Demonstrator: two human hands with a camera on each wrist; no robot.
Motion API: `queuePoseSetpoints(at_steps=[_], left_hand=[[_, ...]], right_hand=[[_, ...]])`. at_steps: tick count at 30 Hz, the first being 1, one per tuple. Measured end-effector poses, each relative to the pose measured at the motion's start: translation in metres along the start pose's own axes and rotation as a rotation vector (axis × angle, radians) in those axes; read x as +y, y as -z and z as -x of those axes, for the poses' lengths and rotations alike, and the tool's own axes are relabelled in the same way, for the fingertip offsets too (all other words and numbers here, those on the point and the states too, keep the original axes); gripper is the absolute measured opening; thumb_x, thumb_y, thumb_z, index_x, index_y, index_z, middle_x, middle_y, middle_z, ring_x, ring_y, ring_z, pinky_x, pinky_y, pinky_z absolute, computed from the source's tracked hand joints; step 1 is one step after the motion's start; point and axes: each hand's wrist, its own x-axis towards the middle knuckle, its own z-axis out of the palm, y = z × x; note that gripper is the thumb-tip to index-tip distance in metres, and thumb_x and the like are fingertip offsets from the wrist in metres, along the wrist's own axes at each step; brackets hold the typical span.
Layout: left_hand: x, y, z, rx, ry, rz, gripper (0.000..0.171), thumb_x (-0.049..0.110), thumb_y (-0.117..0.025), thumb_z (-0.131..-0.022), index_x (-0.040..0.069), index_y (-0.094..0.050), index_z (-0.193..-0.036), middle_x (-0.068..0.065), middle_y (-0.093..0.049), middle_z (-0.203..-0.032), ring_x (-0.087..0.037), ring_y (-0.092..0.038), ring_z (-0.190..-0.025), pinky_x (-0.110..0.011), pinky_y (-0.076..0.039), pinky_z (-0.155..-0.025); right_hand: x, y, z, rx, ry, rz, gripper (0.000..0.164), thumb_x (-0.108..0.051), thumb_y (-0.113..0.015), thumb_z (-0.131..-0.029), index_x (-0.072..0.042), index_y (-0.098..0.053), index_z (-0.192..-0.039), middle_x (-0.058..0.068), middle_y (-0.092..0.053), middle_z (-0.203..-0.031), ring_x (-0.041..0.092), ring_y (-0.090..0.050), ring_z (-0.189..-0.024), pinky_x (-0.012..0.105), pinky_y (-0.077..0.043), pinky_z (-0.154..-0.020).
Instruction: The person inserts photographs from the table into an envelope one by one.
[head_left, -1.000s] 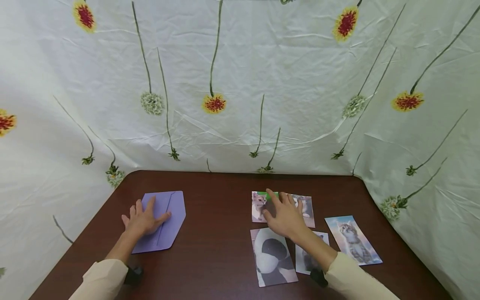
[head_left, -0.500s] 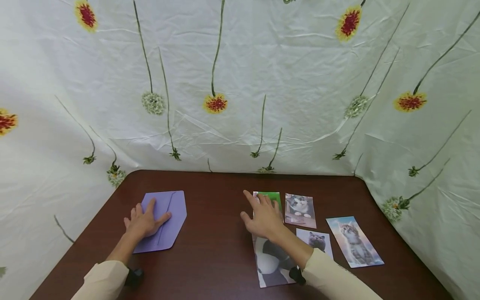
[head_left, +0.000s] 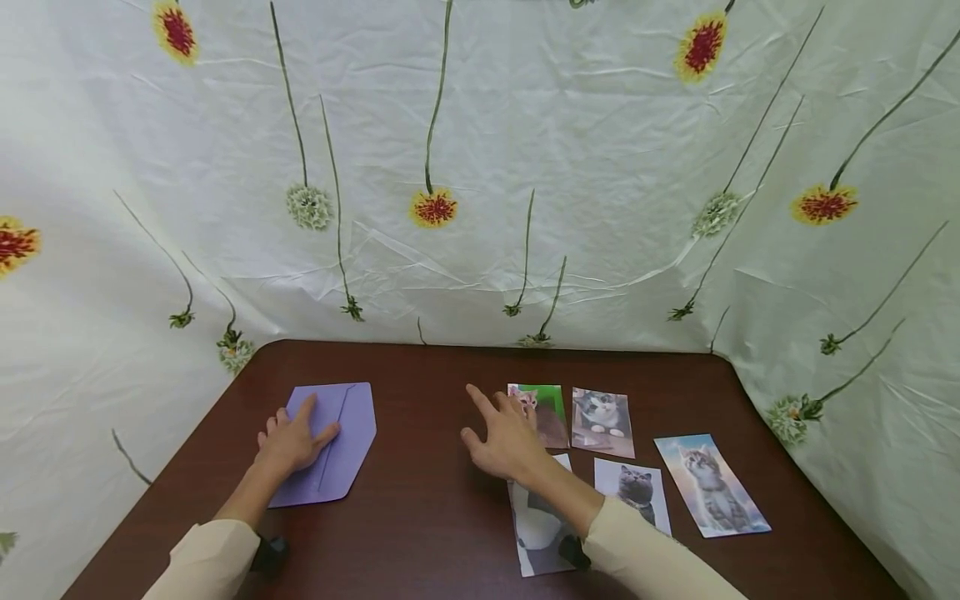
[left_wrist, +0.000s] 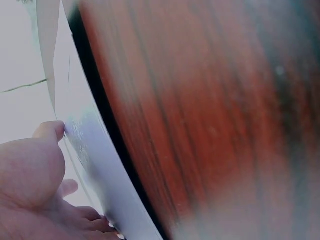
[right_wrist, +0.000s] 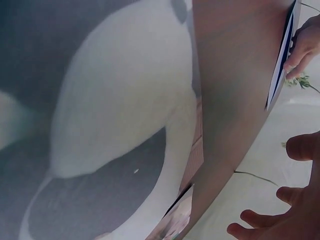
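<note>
My left hand (head_left: 291, 443) rests with spread fingers on a purple envelope (head_left: 352, 437) at the table's left. In the left wrist view, the envelope (left_wrist: 102, 150) lies under the fingers (left_wrist: 50, 131). My right hand (head_left: 504, 440) hovers above the table, fingers apart, holding nothing. It partly covers a kitten picture with green background (head_left: 553, 417) and a black-and-white animal picture (head_left: 534, 533). That larger picture (right_wrist: 120, 90) fills much of the right wrist view. Beside them lie a grey-and-white kitten picture (head_left: 602, 423), a grey cat picture (head_left: 651, 500) and a tabby kitten picture (head_left: 712, 487).
The dark brown table (head_left: 420, 517) has rounded back corners. Around it hangs a white cloth (head_left: 480, 125) printed with flowers and stems. Bare tabletop lies between the envelope and the pictures.
My right hand has moved left from above the upper pictures, uncovering the grey-and-white kitten picture and the grey cat picture. My left hand stays on the envelope.
</note>
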Motion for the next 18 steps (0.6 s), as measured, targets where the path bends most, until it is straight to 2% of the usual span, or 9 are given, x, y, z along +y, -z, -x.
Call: queuePoseSetpoints(at_steps=[7, 12, 18], left_hand=[[0.0020, 0.0004, -0.0009, 0.001, 0.001, -0.031, 0.078, 0.042, -0.058, -0.099, -0.012, -0.029, -0.147, -0.052, -0.027, -0.139, -0.066, -0.027, -0.131, -0.073, -0.022, -0.107], [0.0006, -0.0017, -0.0026, 0.007, -0.004, -0.039, 0.080, 0.042, -0.059, -0.098, -0.013, -0.029, -0.147, -0.053, -0.027, -0.138, -0.067, -0.027, -0.131, -0.074, -0.021, -0.108], [0.0011, 0.0000, -0.0036, 0.022, 0.004, -0.078, 0.079, 0.042, -0.061, -0.097, -0.013, -0.032, -0.145, -0.052, -0.033, -0.134, -0.067, -0.037, -0.125, -0.074, -0.035, -0.099]], right_hand=[[-0.0060, -0.0054, -0.0014, -0.020, -0.004, -0.008, 0.064, -0.037, -0.057, -0.097, -0.027, -0.038, -0.157, 0.024, -0.052, -0.143, 0.043, -0.047, -0.136, 0.070, -0.029, -0.109], [-0.0073, -0.0082, -0.0012, -0.032, -0.011, -0.012, 0.064, -0.038, -0.056, -0.097, -0.026, -0.038, -0.157, 0.023, -0.051, -0.145, 0.043, -0.045, -0.138, 0.069, -0.030, -0.108], [-0.0048, -0.0097, -0.0017, -0.010, 0.000, -0.028, 0.063, -0.037, -0.058, -0.096, -0.024, -0.042, -0.155, 0.024, -0.053, -0.143, 0.043, -0.046, -0.135, 0.070, -0.030, -0.106]])
